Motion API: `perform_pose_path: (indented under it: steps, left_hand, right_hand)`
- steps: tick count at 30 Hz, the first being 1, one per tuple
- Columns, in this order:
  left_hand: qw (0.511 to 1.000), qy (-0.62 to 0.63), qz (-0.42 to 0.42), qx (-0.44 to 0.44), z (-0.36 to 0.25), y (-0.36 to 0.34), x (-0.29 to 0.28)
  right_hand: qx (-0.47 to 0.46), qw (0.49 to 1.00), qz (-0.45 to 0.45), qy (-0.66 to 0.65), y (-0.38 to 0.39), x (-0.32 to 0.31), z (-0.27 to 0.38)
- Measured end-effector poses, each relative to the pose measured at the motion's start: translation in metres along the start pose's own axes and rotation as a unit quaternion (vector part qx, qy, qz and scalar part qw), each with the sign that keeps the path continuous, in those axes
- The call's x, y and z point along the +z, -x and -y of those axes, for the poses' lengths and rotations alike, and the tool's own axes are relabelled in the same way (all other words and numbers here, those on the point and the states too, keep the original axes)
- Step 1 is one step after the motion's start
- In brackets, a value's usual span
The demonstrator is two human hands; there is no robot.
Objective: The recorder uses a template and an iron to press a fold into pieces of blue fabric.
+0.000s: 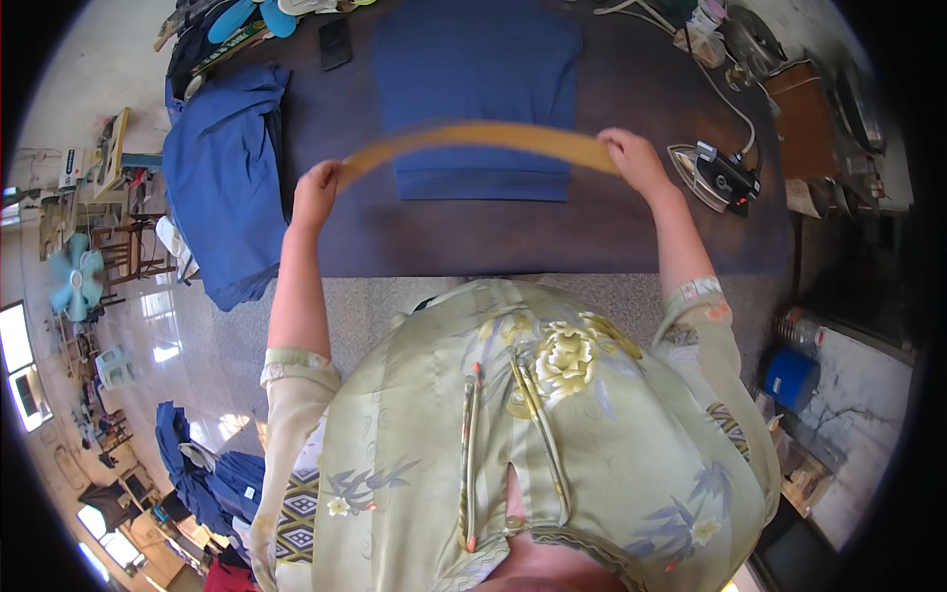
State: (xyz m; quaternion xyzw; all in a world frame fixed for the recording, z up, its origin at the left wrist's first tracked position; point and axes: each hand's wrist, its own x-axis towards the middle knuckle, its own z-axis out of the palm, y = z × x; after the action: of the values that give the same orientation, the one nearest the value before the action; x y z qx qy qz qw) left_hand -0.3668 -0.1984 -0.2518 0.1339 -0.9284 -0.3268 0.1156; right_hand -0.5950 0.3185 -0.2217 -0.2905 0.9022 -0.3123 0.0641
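My left hand [316, 195] and my right hand [634, 160] are closed round the two ends of a long, flat yellow-brown strip [473, 135]. It is held level and looks arched and smeared by motion, so I cannot tell its exact kind. Beneath it, a blue garment [483, 74] lies flat on the dark table, with a band along its near edge. To the right of my right hand, a clothes iron [715, 178] rests with its cord trailing to the back.
A heap of blue clothing [229, 178] hangs over the left edge of the dark table [473, 242]. A black phone [335, 44] lies at the back left. Clutter and a pot [753, 37] stand at the back right. A fan [77, 276] is at far left.
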Motion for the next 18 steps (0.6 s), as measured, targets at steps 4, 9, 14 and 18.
perform_pose_path:
  steps: [4, 9, 14, 18]
  left_hand:
    - [0.913, -0.111, 0.369, -0.137, 0.054, 0.025, -0.014]
    - [0.95, -0.251, 0.132, -0.13, 0.011, 0.027, 0.059]
    - [0.947, -0.123, 0.063, -0.289, -0.05, -0.007, 0.12]
    - [0.95, -0.093, 0.077, -0.287, -0.025, -0.02, 0.141]
  right_hand:
    - [0.073, 0.976, 0.205, 0.014, 0.041, 0.036, -0.003]
    - [0.006, 0.981, -0.012, 0.192, 0.058, 0.087, -0.003]
    - [0.145, 0.978, -0.08, -0.129, 0.054, 0.133, 0.023]
    - [0.379, 0.737, 0.031, -0.559, 0.07, 0.166, 0.097]
